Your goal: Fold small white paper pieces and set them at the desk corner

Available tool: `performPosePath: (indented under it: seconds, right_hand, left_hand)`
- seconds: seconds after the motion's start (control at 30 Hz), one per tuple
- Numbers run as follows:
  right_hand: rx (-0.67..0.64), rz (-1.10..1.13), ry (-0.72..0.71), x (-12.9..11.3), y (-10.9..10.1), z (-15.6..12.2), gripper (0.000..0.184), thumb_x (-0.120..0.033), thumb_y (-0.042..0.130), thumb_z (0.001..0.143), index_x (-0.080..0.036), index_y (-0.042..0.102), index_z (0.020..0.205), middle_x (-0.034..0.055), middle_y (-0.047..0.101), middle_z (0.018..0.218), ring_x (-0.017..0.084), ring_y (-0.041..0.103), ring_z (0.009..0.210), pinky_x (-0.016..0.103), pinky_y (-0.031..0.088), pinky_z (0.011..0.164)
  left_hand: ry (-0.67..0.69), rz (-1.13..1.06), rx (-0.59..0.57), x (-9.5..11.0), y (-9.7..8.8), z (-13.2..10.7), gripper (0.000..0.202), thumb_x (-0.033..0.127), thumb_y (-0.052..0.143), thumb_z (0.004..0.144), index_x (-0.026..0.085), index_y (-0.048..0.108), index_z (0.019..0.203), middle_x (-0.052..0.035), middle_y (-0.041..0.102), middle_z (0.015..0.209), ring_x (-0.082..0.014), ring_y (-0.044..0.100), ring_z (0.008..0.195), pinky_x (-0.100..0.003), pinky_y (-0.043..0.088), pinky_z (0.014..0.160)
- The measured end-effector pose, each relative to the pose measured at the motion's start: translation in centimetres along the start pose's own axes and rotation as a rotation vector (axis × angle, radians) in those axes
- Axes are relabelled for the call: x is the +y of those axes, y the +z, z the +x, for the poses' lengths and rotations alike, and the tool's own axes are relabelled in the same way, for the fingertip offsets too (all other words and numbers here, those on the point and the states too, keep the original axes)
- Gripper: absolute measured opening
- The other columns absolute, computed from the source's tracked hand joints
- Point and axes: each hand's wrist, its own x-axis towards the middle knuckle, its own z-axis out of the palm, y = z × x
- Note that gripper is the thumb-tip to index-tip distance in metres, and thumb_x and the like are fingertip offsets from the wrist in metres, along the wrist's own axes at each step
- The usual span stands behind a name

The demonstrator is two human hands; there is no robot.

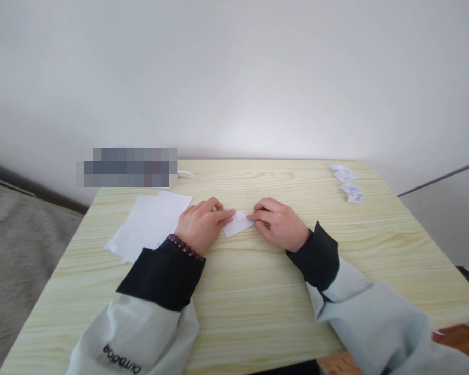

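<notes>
A small folded piece of white paper lies on the wooden table between my two hands. My left hand, with a dark bead bracelet at the wrist, grips its left end between thumb and index finger. At the paper's right corner, my right hand pinches the edge with its fingertips. A small flap shows on the upper face of the paper. Partly under my left hand and sleeve lies a spread of white paper sheets.
Several small folded paper pieces with bluish marks sit at the table's far right. A blurred-out object stands at the back left, beside a pale strap-like thing. The light wood table meets a white wall.
</notes>
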Motion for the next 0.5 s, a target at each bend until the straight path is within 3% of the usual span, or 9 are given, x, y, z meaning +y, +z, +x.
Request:
performPosePath:
  seconds: [0.23, 0.5]
  right_hand:
    - [0.056, 0.081, 0.113, -0.9, 0.2, 0.6, 0.013, -0.014, 0.052, 0.081, -0.017, 0.065, 0.081, 0.0059, 0.061, 0.084, 0.017, 0.057, 0.08, 0.03, 0.049, 0.076]
    - [-0.001, 0.104, 0.148, -0.9, 0.6, 0.8, 0.016, -0.025, 0.054, 0.086, -0.018, 0.063, 0.096, 0.0073, 0.058, 0.096, 0.018, 0.055, 0.091, 0.033, 0.047, 0.084]
  left_hand:
    - [-0.015, -0.05, 0.089, 0.1, 0.4, -0.1, 0.019, 0.039, 0.056, 0.085, 0.024, 0.068, 0.083, -0.0011, 0.064, 0.086, -0.0171, 0.059, 0.079, -0.029, 0.043, 0.069]
    - [-0.109, -0.152, -0.045, 0.2, 0.2, 0.4, 0.015, 0.034, 0.061, 0.082, 0.019, 0.063, 0.083, -0.003, 0.063, 0.084, -0.0211, 0.057, 0.084, -0.035, 0.043, 0.075]
